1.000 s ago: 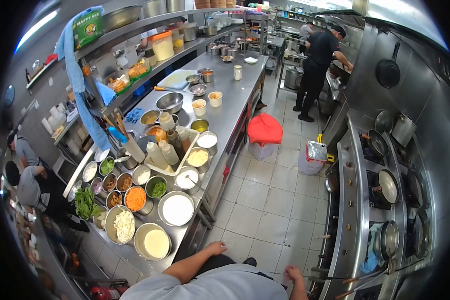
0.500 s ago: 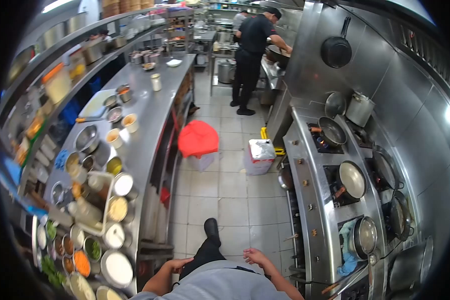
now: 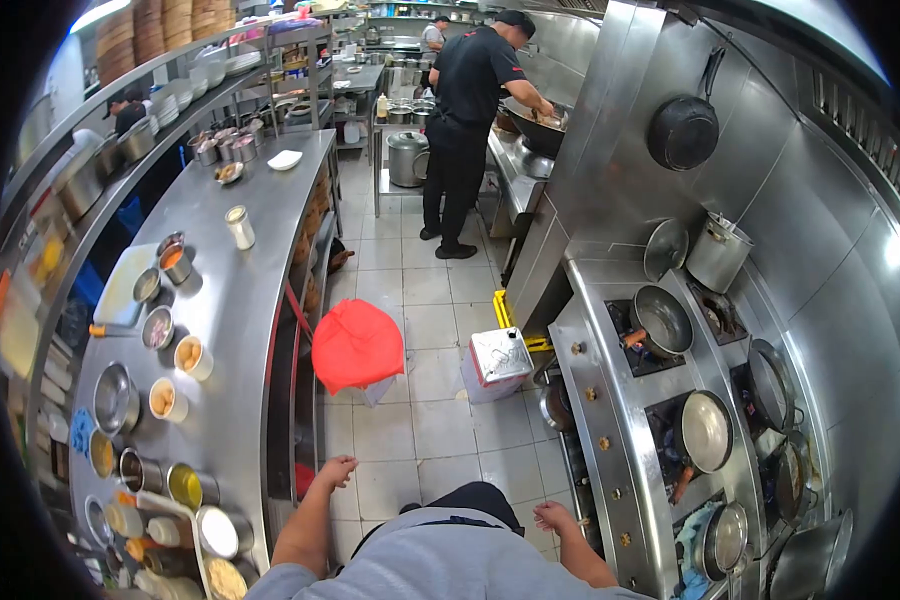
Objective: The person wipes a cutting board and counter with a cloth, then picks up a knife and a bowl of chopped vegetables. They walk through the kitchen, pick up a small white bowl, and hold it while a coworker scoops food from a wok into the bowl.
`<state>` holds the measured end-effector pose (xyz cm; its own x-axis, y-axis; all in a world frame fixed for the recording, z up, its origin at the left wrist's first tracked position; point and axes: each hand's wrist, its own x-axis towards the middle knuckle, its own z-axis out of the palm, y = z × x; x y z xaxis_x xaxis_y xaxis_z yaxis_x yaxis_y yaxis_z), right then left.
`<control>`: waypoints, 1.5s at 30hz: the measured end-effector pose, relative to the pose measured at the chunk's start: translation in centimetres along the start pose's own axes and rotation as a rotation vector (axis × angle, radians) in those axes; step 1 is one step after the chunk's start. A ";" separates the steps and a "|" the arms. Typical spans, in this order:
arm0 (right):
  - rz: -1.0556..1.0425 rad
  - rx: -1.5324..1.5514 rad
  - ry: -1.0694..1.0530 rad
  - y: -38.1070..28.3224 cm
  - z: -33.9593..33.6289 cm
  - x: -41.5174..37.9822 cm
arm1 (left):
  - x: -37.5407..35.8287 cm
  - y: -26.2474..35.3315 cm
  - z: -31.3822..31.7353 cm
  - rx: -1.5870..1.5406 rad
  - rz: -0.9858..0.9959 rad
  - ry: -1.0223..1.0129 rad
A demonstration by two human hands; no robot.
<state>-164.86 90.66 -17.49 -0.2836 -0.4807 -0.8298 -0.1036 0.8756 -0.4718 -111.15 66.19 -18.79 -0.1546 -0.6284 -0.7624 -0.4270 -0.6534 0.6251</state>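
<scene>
My left hand (image 3: 338, 471) hangs in the air beside the front edge of the steel counter (image 3: 232, 300), its fingers loosely apart and holding nothing. On the other side of my body, my right hand (image 3: 554, 516) hovers near the stove front (image 3: 595, 440), empty, with its fingers slightly bent and apart. Neither hand touches anything. Closest ahead on the floor are a red-covered bin (image 3: 358, 345) and a square metal tin (image 3: 500, 356). Bowls, tubs and a steel bowl (image 3: 117, 398) stand on the counter at the left.
Pans, including a black-rimmed pan (image 3: 707, 431), sit on the stove at the right. A person in black (image 3: 467, 90) works at a wok (image 3: 536, 125) ahead. A tall pot (image 3: 407, 158) stands on a low shelf. Another person (image 3: 434, 36) is farther back.
My view has moved forward and turned slightly right. My left arm has swung forward and my right hand has moved outward. The person in black still works at the wok.
</scene>
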 end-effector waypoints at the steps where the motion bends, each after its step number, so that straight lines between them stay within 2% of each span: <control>1: -0.003 -0.030 -0.013 -1.9 0.4 1.3 | 1.2 1.9 -0.3 0.006 -0.001 -0.002; 3: -0.008 -0.014 -0.039 -6.0 1.2 3.5 | 3.8 5.8 -0.4 -0.220 0.046 -0.004; 6: -0.004 -0.018 -0.088 -12.7 1.2 7.8 | 8.3 9.6 0.2 -0.157 -0.006 -0.067; 9: -0.009 -0.055 -0.187 -18.9 -0.1 13.6 | 13.2 10.6 0.5 -0.004 -0.029 -0.032; 11: -0.003 -0.080 -0.179 -23.7 -2.7 17.0 | 15.5 13.7 -0.3 0.109 -0.022 -0.023; 13: 0.021 -0.111 -0.166 -27.5 -5.5 19.5 | 15.7 16.5 -0.7 0.193 -0.124 -0.008; 15: -0.044 -0.040 -0.171 -33.2 -8.8 23.4 | 17.6 20.2 -1.7 0.133 -0.150 0.031; 16: -0.114 -0.157 -0.138 -36.0 -10.1 25.7 | 18.2 21.2 -2.3 0.081 -0.195 0.067; 17: -0.175 -0.275 -0.107 -38.7 -11.3 27.9 | 19.1 22.6 -2.8 0.092 -0.111 0.115; 19: -0.207 -0.287 -0.100 -44.8 -13.0 31.2 | 20.8 25.3 -3.1 -0.019 -0.112 0.134; 21: -0.253 0.039 -0.030 -52.4 -12.6 29.8 | 22.9 27.8 -3.1 -0.117 -0.123 0.149; 25: -0.352 0.058 -0.169 -62.1 -9.4 31.6 | 27.1 31.2 -2.8 -0.004 -0.148 0.068; 26: -0.348 0.053 -0.167 -63.6 -8.3 31.8 | 28.3 32.0 -3.0 -0.008 -0.150 0.063; 28: -0.337 0.031 -0.352 -66.3 -6.7 31.8 | 30.7 33.6 -3.2 0.014 -0.158 0.003; 31: -0.229 -0.150 -0.369 -70.1 -5.0 34.3 | 34.7 35.8 -4.8 -0.022 -0.178 -0.020; 33: -0.262 -0.162 -0.261 -73.1 -5.2 37.2 | 38.0 37.9 -6.4 0.012 -0.213 -0.013; 34: -0.344 -0.303 -0.260 -74.5 -6.1 40.3 | 39.6 38.8 -7.6 0.045 -0.245 -0.009; 35: -0.301 -0.304 -0.234 -76.1 -6.7 42.6 | 41.9 39.0 -9.1 0.057 -0.229 -0.012; 36: -0.345 -0.215 -0.184 -76.8 -7.1 45.5 | 45.2 38.4 -11.2 0.251 0.047 -0.040; 37: -0.251 -0.010 -0.204 -78.9 -7.7 46.5 | 47.0 39.2 -12.8 0.307 0.074 -0.001; 38: -0.193 -0.091 -0.252 -82.2 -8.5 46.5 | 48.8 39.9 -14.4 0.363 0.099 0.040; 39: -0.126 -0.112 -0.297 -86.6 -8.6 45.7 | 50.5 42.7 -15.7 0.277 -0.108 0.098; 40: -0.137 -0.141 -0.326 -90.1 -8.0 47.1 | 51.5 44.1 -16.7 0.053 0.079 0.216; 41: -0.145 -0.160 -0.344 -93.2 -7.2 48.5 | 52.1 47.0 -18.4 0.053 0.139 0.258; 42: -0.158 -0.210 -0.378 -97.0 -5.6 49.0 | 54.1 47.9 -19.9 0.270 0.442 0.471; 44: -0.341 -0.239 -0.193 -103.2 -2.0 48.1 | 55.7 51.4 -22.9 0.207 0.467 0.564; 45: -0.414 -0.136 -0.248 -105.6 0.3 49.8 | 53.9 55.0 -24.6 0.009 0.385 0.512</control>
<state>-167.77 -25.77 -9.03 0.0413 -0.7717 -0.6346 -0.2876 0.5991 -0.7472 -121.06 -14.00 -21.36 0.1462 -0.9408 -0.3058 -0.4340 -0.3388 0.8348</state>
